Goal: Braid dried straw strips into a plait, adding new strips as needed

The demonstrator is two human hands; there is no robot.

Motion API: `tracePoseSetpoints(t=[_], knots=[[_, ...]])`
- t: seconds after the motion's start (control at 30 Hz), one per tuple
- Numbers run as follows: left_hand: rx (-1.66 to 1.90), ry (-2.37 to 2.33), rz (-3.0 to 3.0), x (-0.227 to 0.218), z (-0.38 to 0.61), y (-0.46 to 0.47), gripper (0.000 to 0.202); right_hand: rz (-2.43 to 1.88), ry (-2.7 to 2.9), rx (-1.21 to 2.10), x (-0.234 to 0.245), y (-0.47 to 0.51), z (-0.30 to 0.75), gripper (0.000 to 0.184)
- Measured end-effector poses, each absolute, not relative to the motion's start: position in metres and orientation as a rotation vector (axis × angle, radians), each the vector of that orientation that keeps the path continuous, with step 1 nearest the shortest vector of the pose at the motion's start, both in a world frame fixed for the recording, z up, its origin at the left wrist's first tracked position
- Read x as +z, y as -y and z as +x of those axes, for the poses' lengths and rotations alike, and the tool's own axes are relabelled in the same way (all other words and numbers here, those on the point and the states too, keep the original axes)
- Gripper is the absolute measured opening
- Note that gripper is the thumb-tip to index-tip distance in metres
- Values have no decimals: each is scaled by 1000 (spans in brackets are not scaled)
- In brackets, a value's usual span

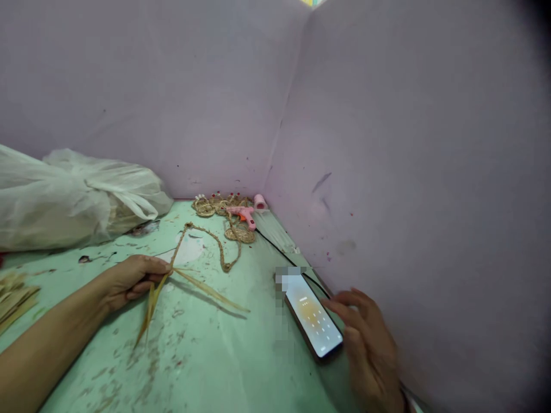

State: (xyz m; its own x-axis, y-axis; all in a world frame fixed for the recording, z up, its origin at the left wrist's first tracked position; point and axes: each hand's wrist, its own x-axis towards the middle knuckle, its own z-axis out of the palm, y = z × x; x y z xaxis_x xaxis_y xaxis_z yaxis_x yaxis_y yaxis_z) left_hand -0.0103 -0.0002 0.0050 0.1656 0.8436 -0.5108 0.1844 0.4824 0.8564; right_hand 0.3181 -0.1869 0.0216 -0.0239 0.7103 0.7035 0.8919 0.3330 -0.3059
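My left hand pinches a thin braided straw cord where its plaiting ends. Loose flat straw strips fan out from the pinch, to the right and down toward me. The finished braid curves away across the green surface to the coiled pieces. At the right, a phone lies face up with its screen lit, showing what looks like a keypad. My right hand hovers at the phone's right edge, index finger stretched toward the screen and thumb apart, holding nothing. I cannot make out whether the fingertip touches it.
Several coiled straw pieces lie in the far corner beside a pink glue gun and a pink roll. A black cable runs along the right wall. White plastic bag back left; cut straw strips at left.
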Motion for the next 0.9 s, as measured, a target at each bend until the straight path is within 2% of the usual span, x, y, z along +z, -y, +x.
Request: tracePoseSetpoints(t=[0.1,0.2,0.5,0.63,0.77,0.9], knots=[[619,-1350,994,4,-9,0,23,-1499,1930,-388,-11,198,370,32],[628,-1356,991,3,-9,0,23,-1539,2072,-424,-26,194,378,33],[610,-1325,1023,3,-12,1,29,-1648,2156,-414,-24,188,370,32],[610,-1344,1012,4,-10,1,26,-1563,2012,-352,-11,189,350,32],[595,-1333,981,6,-10,0,24,-1495,1565,100,31,163,277,28],[593,-1311,970,7,-12,0,23,-1419,1513,968,54,91,187,24]])
